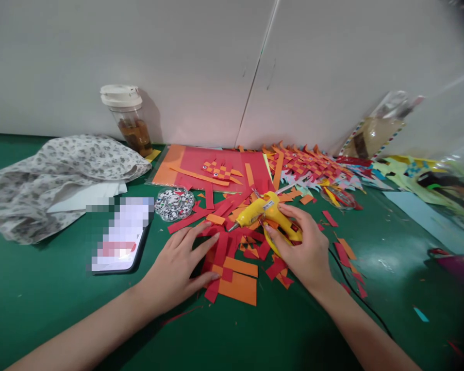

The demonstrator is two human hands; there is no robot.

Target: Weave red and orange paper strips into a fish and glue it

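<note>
1. While the right hand (309, 250) grips the yellow glue gun (268, 205), its nozzle (234, 227) points leftward;
2. the left hand (181, 263), digits splayed apart, touches the woven red-and-orange paper (239, 289);
3. this paper lies on the green table (255, 340), just beside loose strips (276, 268).

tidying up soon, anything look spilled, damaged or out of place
I see no spill or damage. Small red and orange paper scraps lie stray on the green tabletop, right of the right hand. The grey-and-white patterned cloth is crumpled at far left, so it looks untidy.
</note>
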